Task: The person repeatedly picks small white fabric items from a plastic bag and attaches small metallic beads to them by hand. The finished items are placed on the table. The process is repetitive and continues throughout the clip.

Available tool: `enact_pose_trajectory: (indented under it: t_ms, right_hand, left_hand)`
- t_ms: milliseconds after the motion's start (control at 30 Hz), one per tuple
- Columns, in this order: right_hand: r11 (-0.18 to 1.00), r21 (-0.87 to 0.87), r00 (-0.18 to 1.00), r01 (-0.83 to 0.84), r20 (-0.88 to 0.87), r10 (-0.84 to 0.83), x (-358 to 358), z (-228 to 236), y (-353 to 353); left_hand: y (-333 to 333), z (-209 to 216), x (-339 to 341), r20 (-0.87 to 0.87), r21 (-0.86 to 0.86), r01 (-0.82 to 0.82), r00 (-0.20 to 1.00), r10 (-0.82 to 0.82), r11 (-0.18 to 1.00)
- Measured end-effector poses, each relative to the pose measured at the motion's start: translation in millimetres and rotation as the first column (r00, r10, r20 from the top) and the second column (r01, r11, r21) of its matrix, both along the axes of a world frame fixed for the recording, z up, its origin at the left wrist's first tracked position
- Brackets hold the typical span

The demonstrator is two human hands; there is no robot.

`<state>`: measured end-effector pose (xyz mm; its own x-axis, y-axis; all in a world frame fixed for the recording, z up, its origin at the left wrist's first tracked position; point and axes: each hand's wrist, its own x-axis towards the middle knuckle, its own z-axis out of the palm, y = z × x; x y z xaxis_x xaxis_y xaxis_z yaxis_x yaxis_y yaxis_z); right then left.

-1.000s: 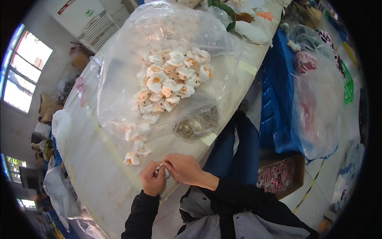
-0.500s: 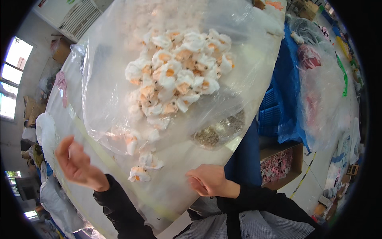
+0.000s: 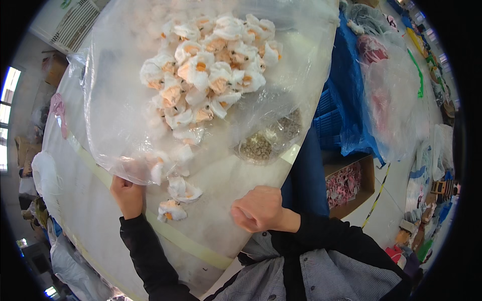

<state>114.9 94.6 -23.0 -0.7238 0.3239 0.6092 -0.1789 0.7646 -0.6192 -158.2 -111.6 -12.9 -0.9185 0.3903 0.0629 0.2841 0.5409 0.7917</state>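
- Head view: the left hand (image 3: 128, 195) is closed on the near lip of a large clear plastic bag (image 3: 115, 125) lying across the white table (image 3: 85, 220).
- The bag holds a heap of white-and-orange fabric flowers (image 3: 211, 75), mostly toward the table's far side.
- The right hand (image 3: 258, 208) is curled into a loose fist near the table's near edge; I cannot tell whether it holds anything.
- Two loose flowers (image 3: 178, 198) lie outside the bag's mouth, just beside the left hand.
- A small bag of dark bits (image 3: 266, 140) sits by the right edge.
- Risk: pulling the lip could spill more flowers, or nudge the loose ones off the near edge.
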Motion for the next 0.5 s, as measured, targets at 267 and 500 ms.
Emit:
enact_pose_trajectory:
  t_ms: [267,500]
  right_hand:
    - [0.983,-0.168,0.991,-0.078,-0.119,0.058,8.3,-8.1,3.0]
    - [0.819,-0.573,0.981,-0.038,-0.178,-0.079,18.4,-4.0,13.2]
  left_hand:
    - [2.5,55.3,109.7,-0.171,0.235,0.035,0.985,0.006,0.971]
    - [116.4,16.8,153.4,0.15,0.427,0.448,0.822,-0.55,0.786]
